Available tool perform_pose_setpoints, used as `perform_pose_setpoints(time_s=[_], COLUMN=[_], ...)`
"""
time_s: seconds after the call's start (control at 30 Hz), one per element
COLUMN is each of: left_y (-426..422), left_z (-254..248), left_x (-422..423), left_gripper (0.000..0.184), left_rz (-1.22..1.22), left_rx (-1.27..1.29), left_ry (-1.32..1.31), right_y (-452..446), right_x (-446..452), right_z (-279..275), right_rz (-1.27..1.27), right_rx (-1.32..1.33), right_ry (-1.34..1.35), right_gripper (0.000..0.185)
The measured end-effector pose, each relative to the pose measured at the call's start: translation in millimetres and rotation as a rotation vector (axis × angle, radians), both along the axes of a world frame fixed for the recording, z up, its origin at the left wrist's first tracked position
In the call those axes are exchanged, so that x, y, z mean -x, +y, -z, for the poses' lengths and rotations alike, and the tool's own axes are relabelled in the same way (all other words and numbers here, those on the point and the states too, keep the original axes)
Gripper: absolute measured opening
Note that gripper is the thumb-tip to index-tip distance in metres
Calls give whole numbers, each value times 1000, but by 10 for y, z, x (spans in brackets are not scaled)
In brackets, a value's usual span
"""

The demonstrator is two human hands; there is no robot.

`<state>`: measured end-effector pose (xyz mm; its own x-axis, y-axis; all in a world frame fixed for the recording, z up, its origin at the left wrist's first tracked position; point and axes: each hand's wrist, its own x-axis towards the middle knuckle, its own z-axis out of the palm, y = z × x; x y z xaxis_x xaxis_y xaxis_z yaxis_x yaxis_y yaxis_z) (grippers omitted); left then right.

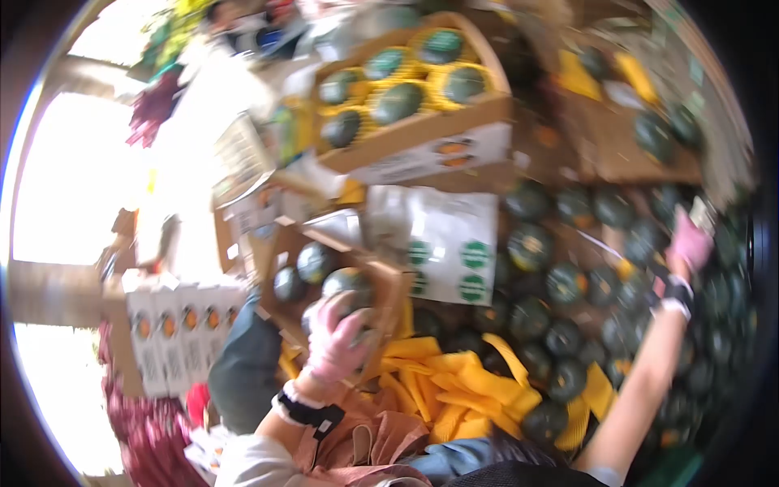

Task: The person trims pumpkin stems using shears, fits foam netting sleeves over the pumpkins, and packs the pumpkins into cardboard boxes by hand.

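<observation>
My left hand (337, 341), in a pink glove, is curled over a dark green squash in the small open cardboard box (398, 312); its palm hides much of that squash. Just beyond its fingertips sits another green squash (346, 282), with more beside it. Stretched far out to the right, my right hand (690, 243), also in a pink glove, is above the pile of dark green squashes (565, 282). Its fingers look closed around a small pale thing (703, 213), which is too blurred to name.
A larger box (430, 134) holds several squashes in yellow foam nets. White plastic bags with green prints (442, 243) lie beside the small box. Yellow foam nets (454, 385) are heaped near my body. Printed cartons (182, 333) stand at the left, and flattened cardboard (629, 142) is at the upper right.
</observation>
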<state>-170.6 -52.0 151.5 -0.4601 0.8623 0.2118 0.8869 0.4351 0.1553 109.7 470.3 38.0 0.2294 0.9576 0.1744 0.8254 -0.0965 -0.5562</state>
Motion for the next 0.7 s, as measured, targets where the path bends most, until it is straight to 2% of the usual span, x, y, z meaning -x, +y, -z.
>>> perform_pose_setpoints(time_s=[0.03,0.23,0.43,0.6,0.7], left_y=[-52,34,36,-77,-68], left_z=[45,153,178,143,156], left_x=[17,-26,40,119,65], left_gripper=[41,44,43,46,45], left_rz=[-1,-18,-23,-29,-26], left_rx=[2,5,-37,-35,-61], left_ry=[-29,-153,-153,-153,-175], right_y=[93,654,1192,811,692], right_x=[-33,-357,-937,-881,-1099], right_z=[95,388,837,622,644], right_rz=[-57,-73,-135,59,53], right_rx=[-138,136,279,296,326], right_ry=[-102,-129,-84,-277,-228], right_gripper=[59,57,56,70,74])
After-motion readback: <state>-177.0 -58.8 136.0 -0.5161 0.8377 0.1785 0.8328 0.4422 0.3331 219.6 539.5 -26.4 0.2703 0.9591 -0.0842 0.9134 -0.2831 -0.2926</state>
